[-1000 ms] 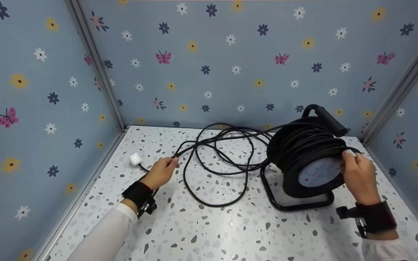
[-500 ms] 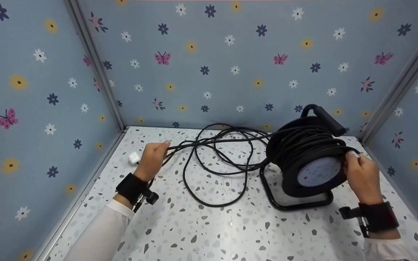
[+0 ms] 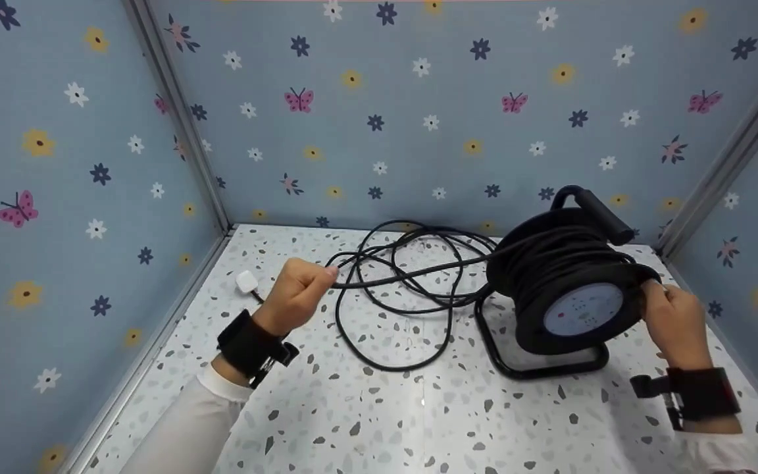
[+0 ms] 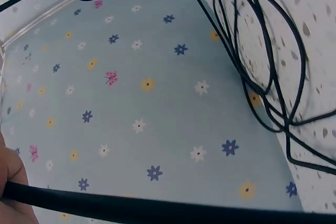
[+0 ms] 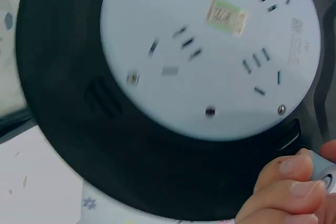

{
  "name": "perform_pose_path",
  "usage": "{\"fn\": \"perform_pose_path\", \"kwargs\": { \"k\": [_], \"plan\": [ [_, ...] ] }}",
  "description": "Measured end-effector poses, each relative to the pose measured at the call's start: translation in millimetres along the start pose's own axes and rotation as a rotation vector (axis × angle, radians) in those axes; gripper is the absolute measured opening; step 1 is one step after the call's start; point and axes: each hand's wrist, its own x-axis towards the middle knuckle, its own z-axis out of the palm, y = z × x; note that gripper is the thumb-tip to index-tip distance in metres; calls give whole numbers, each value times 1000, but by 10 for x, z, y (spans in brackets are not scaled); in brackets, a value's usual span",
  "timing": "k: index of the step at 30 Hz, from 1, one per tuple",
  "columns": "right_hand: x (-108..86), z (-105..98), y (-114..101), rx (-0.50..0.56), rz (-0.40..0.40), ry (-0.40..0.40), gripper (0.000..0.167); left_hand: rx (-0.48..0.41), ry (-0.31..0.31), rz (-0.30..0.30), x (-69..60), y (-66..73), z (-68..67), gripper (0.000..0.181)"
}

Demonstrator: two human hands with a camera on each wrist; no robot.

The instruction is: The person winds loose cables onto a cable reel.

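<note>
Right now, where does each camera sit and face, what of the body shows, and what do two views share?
Head: on the head, facing forward and down at cable and reel; left hand, right hand, sleeves show.
Left wrist: on that wrist, facing the flowered wall beyond the cable; left fingers show at the left edge.
Right wrist: on that wrist, facing the reel's pale disc; right fingers show, holding a handle.
Shared: head and left wrist both show the loose loops of cable.

Worn on the person's head, one camera peers forward and down over the whole cable reel (image 3: 563,283). The left wrist's, tilted, faces the flowered wall (image 4: 147,108), sharing the looped cord (image 4: 286,125); the right's, very close, shares the pale disc (image 5: 210,61).
</note>
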Motion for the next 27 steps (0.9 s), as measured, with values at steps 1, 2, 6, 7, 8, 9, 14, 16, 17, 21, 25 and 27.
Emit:
{"fn": "perform_pose_path", "kwargs": {
  "k": [1, 2, 6, 7, 8, 9, 14, 16, 17, 21, 25, 27],
  "plan": [
    [11, -14, 33, -15, 1, -11, 60, 33, -45, 22, -14, -6, 33, 55],
    [21, -24, 70, -27, 2, -28, 61, 64, -87, 39, -27, -13, 71, 55],
    [36, -24, 228, -75, 26, -137, 62, 140, -212, 74, -56, -31, 258, 54],
    [35, -17, 265, -94, 33, -166, 62, 156, -229, 79, -57, -39, 308, 54],
    [34, -11, 301, -113, 38, -192, 61, 170, -245, 84, -57, -47, 360, 54],
    [33, -5, 334, -133, 41, -216, 60, 181, -255, 89, -52, -52, 414, 53],
    [23, 30, 450, -220, 38, -298, 57, 239, -284, 86, -13, -95, 651, 53],
    [10, 62, 476, -247, 18, -318, 57, 266, -289, 72, 1, -114, 721, 51],
    [4, 80, 487, -257, 8, -327, 57, 276, -294, 63, 6, -126, 753, 50],
    [-40, 174, 528, -296, -13, -379, 54, 308, -329, 20, 23, -170, 884, 45],
    [-86, 265, 576, -319, -10, -424, 53, 278, -385, -42, 26, -201, 1035, 36],
    [-93, 299, 591, -319, -12, -435, 56, 223, -417, -85, 11, -223, 1107, 30]
  ]
}}
